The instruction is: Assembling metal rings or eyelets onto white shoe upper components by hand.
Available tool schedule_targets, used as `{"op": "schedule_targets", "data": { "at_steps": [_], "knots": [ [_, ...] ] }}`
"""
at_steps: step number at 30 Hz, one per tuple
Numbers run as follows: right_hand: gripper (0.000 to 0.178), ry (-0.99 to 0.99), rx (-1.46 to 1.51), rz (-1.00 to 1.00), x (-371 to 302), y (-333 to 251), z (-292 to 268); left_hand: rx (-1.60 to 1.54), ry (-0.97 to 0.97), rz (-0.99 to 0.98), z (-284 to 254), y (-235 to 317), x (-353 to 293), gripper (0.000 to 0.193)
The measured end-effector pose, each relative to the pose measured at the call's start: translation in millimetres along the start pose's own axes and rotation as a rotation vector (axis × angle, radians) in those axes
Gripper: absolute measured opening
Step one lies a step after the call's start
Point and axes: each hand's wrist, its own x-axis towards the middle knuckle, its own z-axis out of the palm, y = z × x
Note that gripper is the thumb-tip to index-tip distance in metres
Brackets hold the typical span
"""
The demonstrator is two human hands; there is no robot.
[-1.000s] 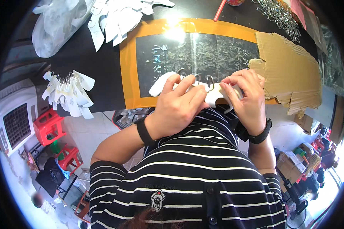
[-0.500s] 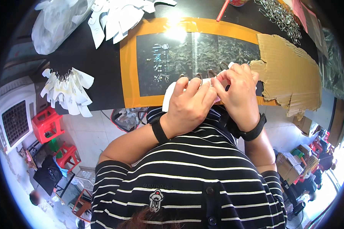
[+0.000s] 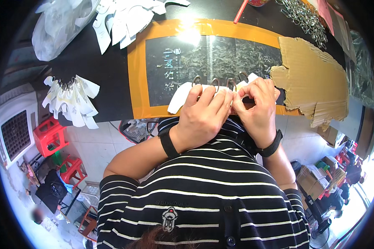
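Observation:
A white cut piece (image 3: 180,96), of paper or fabric, lies across the near edge of the table under both my hands. Several dark metal rings or clips (image 3: 215,82) stand along its far edge. My left hand (image 3: 203,113) is closed on the piece, fingers bent over its middle. Close against it, my right hand (image 3: 257,103) pinches the piece's right part with thumb and forefinger. Fingers hide most of the piece between the hands, so I cannot see exactly what the fingertips grip.
A dark panel framed with yellow tape (image 3: 139,83) covers the tabletop. Torn cardboard (image 3: 309,81) lies right, below a pile of metal clips (image 3: 305,20). Left sits a ringed bunch of white pieces (image 3: 72,99); beyond are loose white pieces (image 3: 129,23) and a plastic bag (image 3: 60,31).
The white piece's left end has swung out farther left and shows more. The metal rings stand more exposed beyond my fingers. Both hands have shifted slightly, still close together.

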Motion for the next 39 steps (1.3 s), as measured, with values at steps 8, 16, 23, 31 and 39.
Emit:
{"op": "schedule_targets", "data": {
  "at_steps": [8,16,23,31,39],
  "knots": [
    [0.014,-0.043,0.008,0.054,8,-2,-9,0.062,-0.047,0.064,1,0,-4,0.035],
    [0.012,-0.137,-0.095,0.055,14,-2,-7,0.075,-0.049,0.063,0,0,-3,0.035],
    [0.015,-0.053,-0.025,0.035,0,-3,-4,0.052,-0.02,0.033,1,1,-3,0.034],
    [0.012,-0.065,-0.006,0.088,4,-1,-12,0.05,-0.069,0.054,-1,-1,-2,0.036],
    [0.011,-0.12,-0.044,0.076,11,3,-8,0.073,-0.087,0.056,-2,1,-2,0.037]
  ]
}}
